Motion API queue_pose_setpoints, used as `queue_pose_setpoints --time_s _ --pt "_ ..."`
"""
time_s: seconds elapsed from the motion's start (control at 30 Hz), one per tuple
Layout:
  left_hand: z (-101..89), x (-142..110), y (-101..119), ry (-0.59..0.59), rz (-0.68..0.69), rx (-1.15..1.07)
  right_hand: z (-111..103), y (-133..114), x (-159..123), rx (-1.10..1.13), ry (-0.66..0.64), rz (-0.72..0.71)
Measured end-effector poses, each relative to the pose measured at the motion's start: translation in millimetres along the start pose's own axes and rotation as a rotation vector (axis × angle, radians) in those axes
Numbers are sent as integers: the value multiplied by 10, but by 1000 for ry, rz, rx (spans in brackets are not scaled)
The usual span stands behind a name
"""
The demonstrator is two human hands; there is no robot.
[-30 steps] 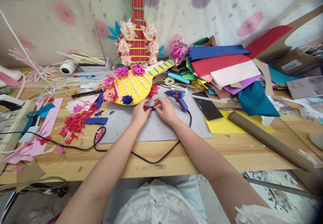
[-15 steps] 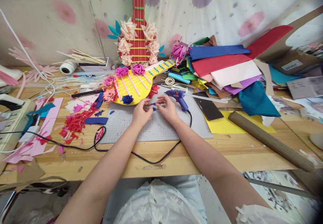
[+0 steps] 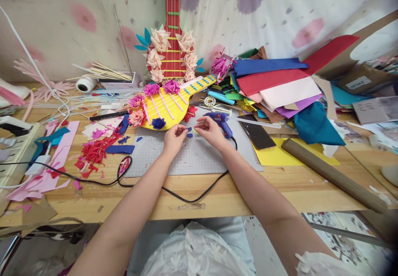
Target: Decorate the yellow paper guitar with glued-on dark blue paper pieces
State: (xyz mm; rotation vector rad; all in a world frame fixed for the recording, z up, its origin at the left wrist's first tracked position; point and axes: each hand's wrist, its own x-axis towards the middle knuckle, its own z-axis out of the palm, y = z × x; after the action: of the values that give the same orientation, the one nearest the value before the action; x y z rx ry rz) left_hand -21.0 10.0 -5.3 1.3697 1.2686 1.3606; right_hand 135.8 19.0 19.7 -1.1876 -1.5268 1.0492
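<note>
Over the grey cutting mat [image 3: 155,159], my left hand [image 3: 174,140] pinches a small blue paper petal [image 3: 189,130] between thumb and fingertips. Another blue petal [image 3: 190,135] lies just below those fingertips. My right hand [image 3: 211,134] is a little to the right, its thumb and fingers apart and nothing visible between them. Close behind it rests a blue glue gun [image 3: 221,121], partly covered by the hand. Beyond my hands lies a yellow paper instrument [image 3: 174,108] with pink strips, pink flowers and a dark blue flower [image 3: 158,123].
Red paper scraps [image 3: 96,149] and a blue strip [image 3: 120,149] are on the left. A black cord [image 3: 192,201] loops across the mat and table front. At right are a phone [image 3: 259,134], a brown roll [image 3: 329,172] and stacked coloured paper [image 3: 276,74]. A red instrument [image 3: 173,56] stands behind.
My right hand has drawn away to the right, opening a gap between the hands. My left hand stays near the same spot with the blue petal. The view has shifted slightly.
</note>
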Motion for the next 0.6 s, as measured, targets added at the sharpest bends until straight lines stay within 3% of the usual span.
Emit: queue_pose_setpoints --time_s 0.17,0.23,0.3,0.4,0.5,0.6 --pt "14 3 12 39 -52 3 -644 -296 -106 -202 -543 200" --pt "27 12 14 59 -69 5 -933 -331 -156 -362 -618 301" --pt "45 25 8 68 -85 -5 -1151 -292 -180 -599 -495 334" --pt "66 46 -20 63 -102 -3 -1241 -143 -153 -799 -144 302" --pt "66 57 -57 52 -111 28 -1049 15 -74 -717 -56 126" --pt "49 54 -80 45 -101 59 -765 120 -1 -730 43 127"
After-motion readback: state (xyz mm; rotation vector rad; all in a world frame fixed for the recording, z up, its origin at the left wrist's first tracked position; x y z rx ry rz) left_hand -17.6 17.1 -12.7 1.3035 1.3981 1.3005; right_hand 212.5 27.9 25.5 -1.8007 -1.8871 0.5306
